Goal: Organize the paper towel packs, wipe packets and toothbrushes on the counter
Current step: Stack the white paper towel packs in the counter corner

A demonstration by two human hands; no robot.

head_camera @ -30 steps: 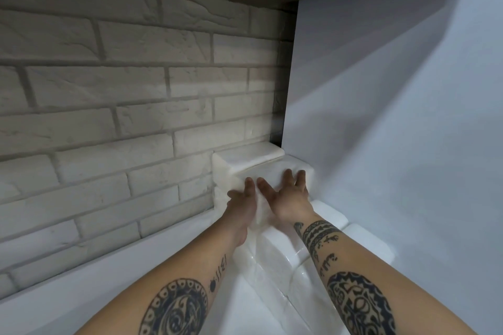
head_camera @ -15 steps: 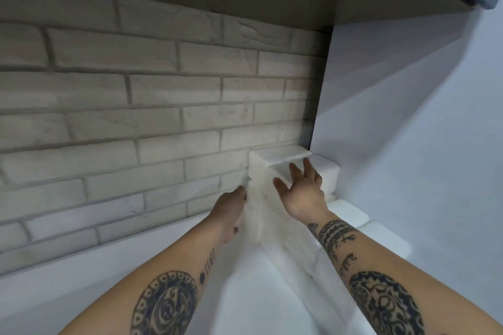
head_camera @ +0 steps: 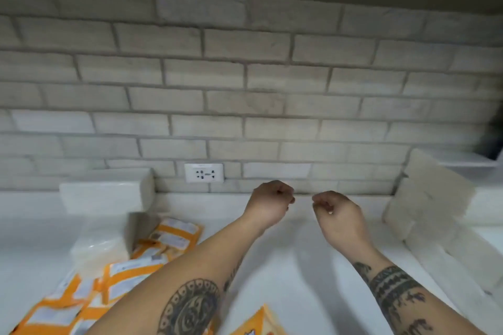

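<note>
Your left grip (head_camera: 268, 205) and right grip (head_camera: 337, 212) both hang over the bare middle of the table (head_camera: 299, 275), out toward the far edge where it meets the brick wall (head_camera: 245, 90). On both, the fingers are loosely curled in with nothing in them. The two are near each other but not touching.

None of the task stuff is in reach of either one right now:

- The towel stack (head_camera: 430, 198) is off to the right of your right grip, well apart from it and up against the wall. More packs run in a row (head_camera: 457, 261) from there toward the near right.
- A far pack (head_camera: 106, 193) sits on the left by the wall, just left of the outlet (head_camera: 204, 173). A near pack (head_camera: 100, 250) is in front of it. It's blurry, so I can't tell how those two touch.
- The wipe packets (head_camera: 130, 277), orange and white, are strewn and overlapping across the near left. They lie below and left of your left grip, partly under that forearm.
- One packet corner (head_camera: 258, 319) pokes in at the near edge between your forearms.
</note>
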